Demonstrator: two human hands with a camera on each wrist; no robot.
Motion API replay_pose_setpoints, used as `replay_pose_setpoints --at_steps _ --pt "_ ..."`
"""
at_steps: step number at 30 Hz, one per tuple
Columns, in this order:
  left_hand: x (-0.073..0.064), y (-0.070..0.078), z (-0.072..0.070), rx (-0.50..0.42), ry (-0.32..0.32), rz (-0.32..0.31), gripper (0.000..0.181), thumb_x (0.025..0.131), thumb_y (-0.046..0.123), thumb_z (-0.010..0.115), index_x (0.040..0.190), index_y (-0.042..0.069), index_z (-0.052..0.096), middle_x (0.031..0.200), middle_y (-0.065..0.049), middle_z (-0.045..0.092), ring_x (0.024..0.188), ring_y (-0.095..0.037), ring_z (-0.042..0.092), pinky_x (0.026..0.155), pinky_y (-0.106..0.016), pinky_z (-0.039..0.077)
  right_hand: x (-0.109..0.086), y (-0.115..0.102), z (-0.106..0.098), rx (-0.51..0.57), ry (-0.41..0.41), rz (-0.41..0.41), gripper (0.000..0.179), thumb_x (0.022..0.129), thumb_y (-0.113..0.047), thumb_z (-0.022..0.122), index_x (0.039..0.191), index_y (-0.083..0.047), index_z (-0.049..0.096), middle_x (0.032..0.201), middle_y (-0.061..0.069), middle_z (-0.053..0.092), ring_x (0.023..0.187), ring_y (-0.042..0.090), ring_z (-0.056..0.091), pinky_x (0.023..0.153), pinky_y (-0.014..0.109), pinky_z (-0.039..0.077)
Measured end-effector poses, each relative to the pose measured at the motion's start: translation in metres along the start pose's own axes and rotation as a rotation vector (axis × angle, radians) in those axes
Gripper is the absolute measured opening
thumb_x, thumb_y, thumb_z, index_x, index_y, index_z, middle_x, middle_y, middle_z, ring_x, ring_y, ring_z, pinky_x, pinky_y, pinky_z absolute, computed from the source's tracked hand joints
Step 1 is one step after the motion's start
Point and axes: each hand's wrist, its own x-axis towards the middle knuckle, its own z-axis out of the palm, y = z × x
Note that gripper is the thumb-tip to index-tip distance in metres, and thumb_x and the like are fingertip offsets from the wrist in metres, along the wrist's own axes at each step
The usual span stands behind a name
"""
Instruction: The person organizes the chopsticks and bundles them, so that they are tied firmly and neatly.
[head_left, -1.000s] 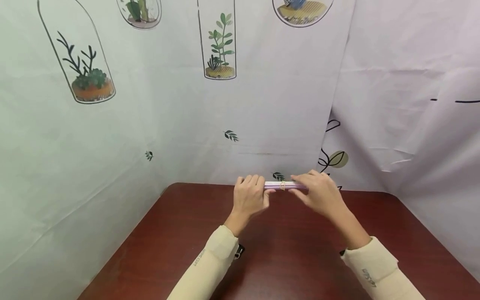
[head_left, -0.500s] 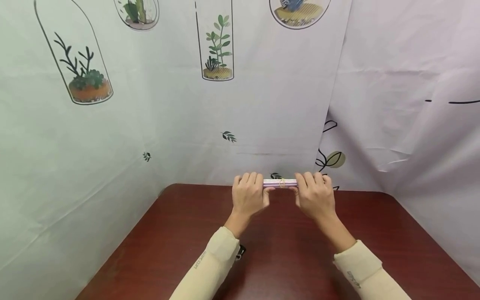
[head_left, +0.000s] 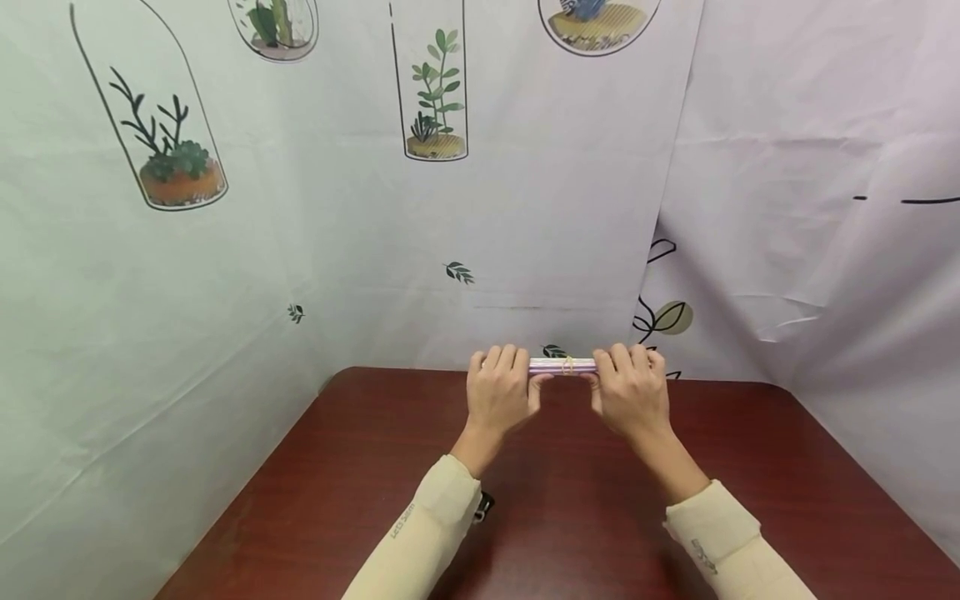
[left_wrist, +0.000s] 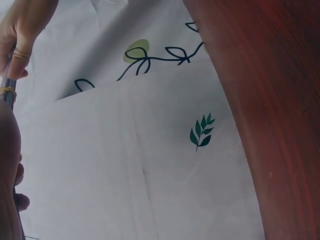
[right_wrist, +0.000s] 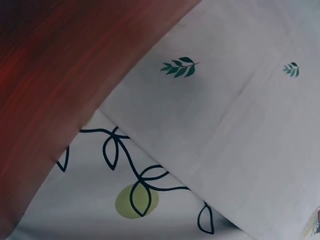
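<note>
A slim, straight purple-and-white bundle (head_left: pixel 546 367) is held level above the far part of the table in the head view. Near its middle a thin yellowish band (head_left: pixel 567 366) goes round it. My left hand (head_left: pixel 499 392) grips the left end, fingers over the top and thumb below. The right hand (head_left: pixel 632 392) grips the other end in the same way, so both ends are hidden. At the left edge of the left wrist view, the band (left_wrist: pixel 7 90) shows between the two hands. No hand appears in the right wrist view.
A dark red-brown table (head_left: pixel 570 500) lies below the hands. White cloth (head_left: pixel 555 225) printed with plants hangs behind it and along both sides. A small black device (head_left: pixel 482 506) is at the left cuff.
The right hand, with fingers partly extended at the bundle a second ago, has closed round its right end and turned to mirror the left. The left hand keeps its grip. Little differs since half a second ago.
</note>
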Motion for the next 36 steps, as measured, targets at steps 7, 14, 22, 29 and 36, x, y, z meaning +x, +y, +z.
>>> replay_pose_setpoints --at_steps 7,14,22,29,36 --pt "-0.004 -0.002 0.007 -0.022 -0.055 0.006 0.044 0.093 0.052 0.050 0.091 0.011 0.064 0.087 -0.004 0.061 0.080 -0.023 0.057 0.077 -0.039 0.044 -0.006 0.005 0.006 0.065 -0.128 0.031 0.039 0.095 -0.035 0.050 0.095 0.002 0.060 0.081 0.017 0.052 0.073 0.039 0.046 0.071 0.054 0.036" --pt "-0.017 -0.005 0.022 -0.056 -0.213 -0.014 0.046 0.088 0.055 0.060 0.109 0.015 0.068 0.105 -0.002 0.066 0.095 -0.022 0.061 0.085 -0.039 0.046 -0.020 0.015 0.019 0.135 -0.346 0.103 0.029 0.090 -0.030 0.062 0.095 -0.001 0.062 0.084 0.014 0.056 0.076 0.037 0.049 0.072 0.052 0.036" --pt "-0.035 -0.006 0.031 -0.018 -0.471 -0.071 0.065 0.088 0.070 0.048 0.135 0.027 0.058 0.137 -0.006 0.056 0.119 -0.026 0.055 0.092 -0.058 0.043 -0.044 0.020 0.039 0.179 -0.675 0.187 0.024 0.088 -0.028 0.072 0.093 -0.005 0.064 0.088 0.011 0.063 0.081 0.033 0.054 0.074 0.050 0.039" --pt "-0.038 0.001 0.030 -0.006 -0.519 -0.103 0.074 0.089 0.072 0.042 0.151 0.032 0.041 0.153 -0.017 0.039 0.130 -0.038 0.045 0.093 -0.067 0.040 -0.061 0.022 0.056 0.289 -0.873 0.338 0.017 0.087 -0.023 0.074 0.089 -0.008 0.066 0.082 0.006 0.061 0.083 0.034 0.060 0.073 0.053 0.037" --pt "-0.040 0.007 0.031 -0.020 -0.556 -0.116 0.071 0.092 0.067 0.041 0.153 0.031 0.037 0.156 -0.018 0.034 0.132 -0.039 0.043 0.093 -0.066 0.040 -0.072 0.027 0.066 0.301 -1.119 0.416 0.018 0.090 -0.025 0.071 0.092 -0.008 0.068 0.083 0.004 0.060 0.086 0.029 0.062 0.072 0.050 0.038"
